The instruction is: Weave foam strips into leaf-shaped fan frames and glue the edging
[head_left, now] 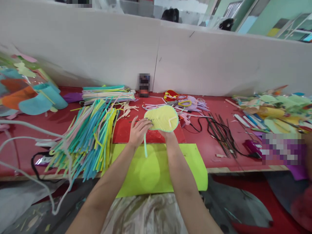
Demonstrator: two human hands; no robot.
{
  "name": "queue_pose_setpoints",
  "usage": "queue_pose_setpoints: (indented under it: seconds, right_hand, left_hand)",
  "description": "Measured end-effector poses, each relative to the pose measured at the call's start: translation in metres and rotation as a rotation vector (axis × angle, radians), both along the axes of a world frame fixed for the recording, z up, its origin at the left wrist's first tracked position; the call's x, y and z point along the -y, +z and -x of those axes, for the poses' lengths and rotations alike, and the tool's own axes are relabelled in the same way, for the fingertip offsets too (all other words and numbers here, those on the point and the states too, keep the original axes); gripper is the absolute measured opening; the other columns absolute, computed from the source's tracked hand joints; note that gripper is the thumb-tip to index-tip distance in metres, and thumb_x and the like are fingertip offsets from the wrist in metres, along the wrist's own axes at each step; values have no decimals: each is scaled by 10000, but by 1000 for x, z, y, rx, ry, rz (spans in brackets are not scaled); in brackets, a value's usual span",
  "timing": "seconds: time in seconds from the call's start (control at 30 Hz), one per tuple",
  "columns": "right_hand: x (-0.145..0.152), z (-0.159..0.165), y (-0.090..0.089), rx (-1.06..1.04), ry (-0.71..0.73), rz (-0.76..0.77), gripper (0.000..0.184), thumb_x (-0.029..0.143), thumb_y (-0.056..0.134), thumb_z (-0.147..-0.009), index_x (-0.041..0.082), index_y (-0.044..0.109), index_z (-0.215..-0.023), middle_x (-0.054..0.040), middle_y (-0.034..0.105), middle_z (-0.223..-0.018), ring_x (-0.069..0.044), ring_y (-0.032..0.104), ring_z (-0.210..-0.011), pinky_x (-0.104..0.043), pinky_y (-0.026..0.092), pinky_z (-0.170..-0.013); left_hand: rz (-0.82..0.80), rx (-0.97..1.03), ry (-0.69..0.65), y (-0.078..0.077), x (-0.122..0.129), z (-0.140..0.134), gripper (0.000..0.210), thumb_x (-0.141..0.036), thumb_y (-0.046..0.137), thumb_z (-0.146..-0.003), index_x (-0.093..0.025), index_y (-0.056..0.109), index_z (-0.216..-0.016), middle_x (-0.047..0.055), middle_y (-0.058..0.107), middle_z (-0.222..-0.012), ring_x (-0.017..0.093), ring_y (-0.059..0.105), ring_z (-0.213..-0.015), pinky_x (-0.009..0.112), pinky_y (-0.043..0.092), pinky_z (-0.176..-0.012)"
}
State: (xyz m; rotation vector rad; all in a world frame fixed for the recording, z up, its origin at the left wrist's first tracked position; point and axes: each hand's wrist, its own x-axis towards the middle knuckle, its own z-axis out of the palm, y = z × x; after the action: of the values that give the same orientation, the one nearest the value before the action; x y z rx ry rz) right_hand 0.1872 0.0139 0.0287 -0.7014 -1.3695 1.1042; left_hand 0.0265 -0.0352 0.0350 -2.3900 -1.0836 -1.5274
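A fanned stack of pale yellow oval foam sheets [159, 117] is held above the table, with a small V-shaped pale mark on its front piece. My right hand [167, 133] supports it from below; most of its fingers are hidden behind the stack. At the left end, my left hand [139, 130] has its fingertips on the sheets' edges, its thumb out of sight. A narrow mint-green strip [145, 146] hangs down beside my left hand; where its top end is fixed I cannot tell. Under my forearms lies a bright lime-green sheet [181, 169].
Left of my hands spreads a big pile of coloured foam strips [90, 136]. Scissors [184, 103], a pink glue gun [185, 119] and thin dark rods [220, 136] lie to the right. A white cable [36, 127] loops at the left. Behind the red table [207, 149] stands a white partition [109, 48].
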Motion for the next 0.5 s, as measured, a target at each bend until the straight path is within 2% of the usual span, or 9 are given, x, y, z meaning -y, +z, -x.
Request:
queue_pose_setpoints:
  seconds: [0.03, 0.07, 0.13, 0.2, 0.37, 0.5]
  right_hand:
    - [1, -5, -1, -15, 23, -7, 444, 226, 199, -861, 142, 633, -835, -13, 685, -1052, -51, 609, -920, -224, 482, -841]
    - [3, -9, -2, -104, 56, 50, 414, 252, 231, -859, 158, 631, -909, -12, 669, -1099, -76, 610, -946, -269, 493, -836]
    - [7, -15, -1, -372, 129, 262, 345, 319, 353, -822, 211, 610, -1026, -18, 641, -1156, -149, 609, -992, -367, 496, -824]
    - [11, -19, 1, -480, 168, 395, 363, 377, 433, -761, 232, 600, -1049, -27, 641, -1150, -185, 599, -1010, -391, 480, -825]
    - [13, -21, 3, -475, 171, 495, 365, 423, 477, -710, 238, 591, -1003, -21, 662, -1085, -189, 591, -979, -382, 460, -813]
    - [11, -21, 3, -467, 182, 520, 342, 409, 429, -739, 249, 576, -1003, 0, 658, -1080, -173, 592, -966, -389, 449, -837]
  left_hand:
    - [14, -20, -4, -3, 0, -2, 239, -146, 517, -852, -284, 658, -988, -8, 686, -1055, 156, 570, -1095, 447, 210, -1105]
    - [39, -35, -14, -5, 1, -4, 241, -151, 508, -856, -285, 658, -988, -5, 682, -1065, 157, 568, -1098, 449, 202, -1109]
    - [101, -61, -46, -10, 1, -8, 250, -158, 492, -861, -292, 660, -989, 3, 672, -1085, 162, 562, -1109, 452, 188, -1117]
    - [159, -66, -80, -12, 1, -10, 265, -156, 480, -863, -301, 659, -995, 10, 666, -1093, 165, 553, -1122, 453, 176, -1124]
    - [242, -39, -130, -15, 0, -11, 286, -138, 480, -853, -304, 654, -1008, 23, 653, -1107, 169, 531, -1151, 463, 153, -1137]
    - [201, -95, -97, -16, 0, -10, 285, -141, 481, -852, -294, 653, -1019, 34, 653, -1100, 174, 534, -1145, 467, 150, -1137]
